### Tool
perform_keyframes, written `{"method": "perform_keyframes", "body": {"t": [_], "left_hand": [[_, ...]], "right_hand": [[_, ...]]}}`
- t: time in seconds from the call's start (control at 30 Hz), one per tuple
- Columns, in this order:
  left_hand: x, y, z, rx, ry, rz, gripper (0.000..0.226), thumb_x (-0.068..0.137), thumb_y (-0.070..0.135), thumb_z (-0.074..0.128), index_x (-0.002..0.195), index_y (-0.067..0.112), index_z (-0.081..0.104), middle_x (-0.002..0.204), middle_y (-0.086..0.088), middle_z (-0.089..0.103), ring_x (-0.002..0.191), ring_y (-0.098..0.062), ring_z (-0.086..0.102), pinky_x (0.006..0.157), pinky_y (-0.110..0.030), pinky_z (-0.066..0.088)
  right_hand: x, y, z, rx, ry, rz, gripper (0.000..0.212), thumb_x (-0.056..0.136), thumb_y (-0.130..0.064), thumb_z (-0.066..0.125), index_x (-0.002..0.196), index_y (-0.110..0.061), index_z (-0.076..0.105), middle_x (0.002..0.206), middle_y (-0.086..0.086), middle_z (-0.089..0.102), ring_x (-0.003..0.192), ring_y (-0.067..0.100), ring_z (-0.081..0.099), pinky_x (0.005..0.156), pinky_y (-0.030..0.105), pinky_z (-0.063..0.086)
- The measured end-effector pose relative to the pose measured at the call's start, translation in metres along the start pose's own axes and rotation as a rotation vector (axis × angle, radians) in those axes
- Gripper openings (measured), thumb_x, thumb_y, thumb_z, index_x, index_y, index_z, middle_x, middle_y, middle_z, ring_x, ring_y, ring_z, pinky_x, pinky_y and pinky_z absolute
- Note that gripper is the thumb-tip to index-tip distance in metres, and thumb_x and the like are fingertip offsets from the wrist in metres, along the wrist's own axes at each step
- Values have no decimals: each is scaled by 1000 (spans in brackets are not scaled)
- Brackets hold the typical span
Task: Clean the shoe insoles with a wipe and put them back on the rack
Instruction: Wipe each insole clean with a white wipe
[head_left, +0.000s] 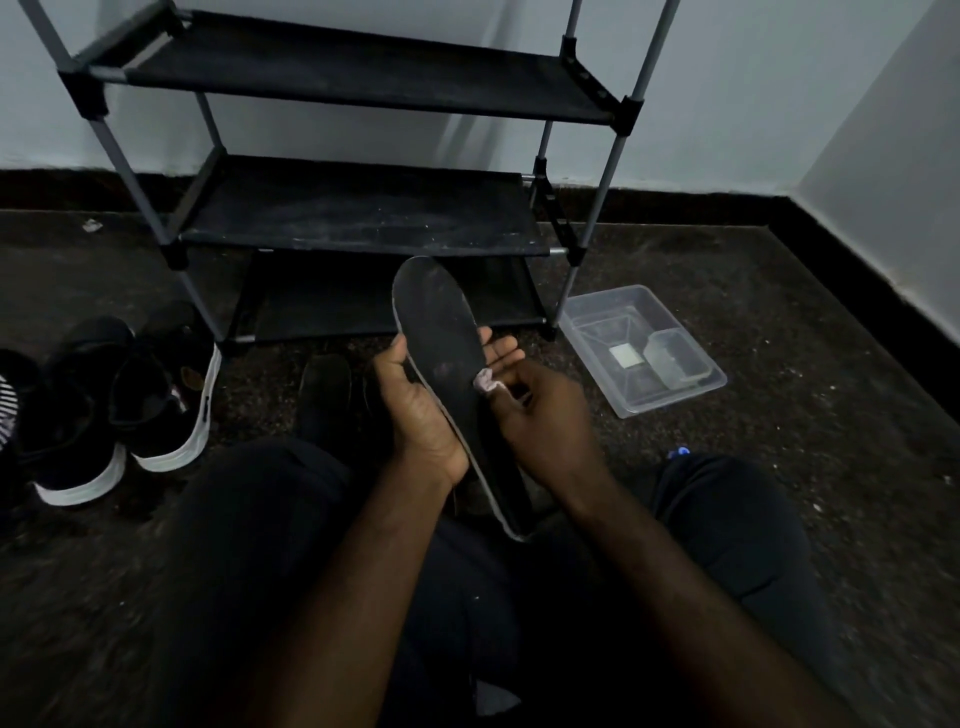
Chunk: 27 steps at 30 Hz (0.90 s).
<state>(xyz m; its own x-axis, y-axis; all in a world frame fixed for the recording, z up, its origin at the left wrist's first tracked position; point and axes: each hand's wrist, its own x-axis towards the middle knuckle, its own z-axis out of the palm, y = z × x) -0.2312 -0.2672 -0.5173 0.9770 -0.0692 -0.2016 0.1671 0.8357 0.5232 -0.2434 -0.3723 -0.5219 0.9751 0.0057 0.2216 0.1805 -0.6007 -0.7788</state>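
Two hands: both are seen above the lap, gathered on one insole.
Insole (441, 332): black with a pale rim; it is held in the air in front of the rack, with the toe end tilted up and away and the heel end down toward the lap.
Left hand (421, 415): the insole is gripped across its middle from below; the thumb is laid along the left edge, and the fingertips (501, 351) are seen curling up past the right edge.
Right hand (545, 421): the fingers are curled, and a small crumpled wipe is pinched in them.
Wipe (485, 383): whitish; it is pressed against the right edge of the insole's top face, just below the left fingertips, about midway along the insole.
Rack (358, 208): black fabric shelves on grey poles, stood against the wall beyond the insole; it is not touched by the insole.
Shoes (119, 405): black with white soles, set on the floor left of the rack.
Tub (691, 387): clear plastic, placed on the floor right of the rack; a smaller clear box and a pale square are seen inside.
Floor (779, 312): dark and speckled.
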Motion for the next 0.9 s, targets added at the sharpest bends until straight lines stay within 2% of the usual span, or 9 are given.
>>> {"method": "perform_keyframes", "body": {"t": [0.1,0.2,0.3,0.37,0.53,0.6,0.67,0.77,0.9], "left_hand": [[3,2,-4,-8,14,-29,81,87,63,26,110,-6,63,101,-28,69,100,-39,66,103,-50,44],[4,4,-6,-2,23,-52,84,86,66,26,114,-4,62,112,-30,66,105,-39,65,103,-52,44],[1,1,-3,9,26,-48,81,87,64,26,108,-5,64,103,-29,67,99,-38,67,92,-45,52],[-1,-1,-3,25,34,-64,81,86,64,26,109,-5,63,105,-30,65,97,-36,67,85,-40,55],[0,-2,-1,52,38,-88,85,87,63,26,122,-8,57,117,-34,61,110,-41,62,101,-48,45],[-1,-2,-1,49,40,-93,84,86,63,27,121,-7,57,115,-32,61,109,-40,62,98,-45,48],[-2,-1,-2,40,61,-84,82,86,62,31,119,-8,59,115,-31,61,109,-38,60,95,-41,49],[-1,-3,-2,39,79,-83,87,86,61,33,129,-12,52,133,-37,48,114,-39,54,106,-44,41],[1,-1,-3,55,59,-88,86,87,62,27,126,-10,54,123,-36,57,113,-42,60,100,-46,47]], "right_hand": [[-7,-14,0,22,-103,-94,14,91,-28,65,83,-18,71,80,-12,71,70,-1,63,66,22,49],[-9,-21,-2,51,-226,-154,13,91,-28,65,86,-17,72,81,-7,72,74,4,66,69,32,53],[3,-10,-2,6,-97,-67,19,90,-34,65,85,-17,72,81,-4,73,76,11,68,68,38,53],[6,-5,-2,-94,-33,-49,19,90,-33,64,86,-16,71,82,-2,73,77,17,68,68,36,52],[-10,-19,-2,74,-202,-164,11,92,-22,65,96,-16,73,89,-9,74,82,1,68,74,26,53],[-8,-15,-1,104,-168,-129,11,92,-25,66,96,-18,73,87,-9,74,82,0,68,75,30,55],[1,-6,0,72,-45,-36,14,92,-33,65,91,-20,72,82,-9,74,78,4,68,73,36,55],[5,-2,1,-33,53,-7,15,91,-33,65,88,-20,71,83,-8,73,78,8,68,72,37,54],[-11,-21,2,66,-104,-92,11,91,-26,66,90,-17,73,80,-8,74,74,1,67,68,25,53]]}}
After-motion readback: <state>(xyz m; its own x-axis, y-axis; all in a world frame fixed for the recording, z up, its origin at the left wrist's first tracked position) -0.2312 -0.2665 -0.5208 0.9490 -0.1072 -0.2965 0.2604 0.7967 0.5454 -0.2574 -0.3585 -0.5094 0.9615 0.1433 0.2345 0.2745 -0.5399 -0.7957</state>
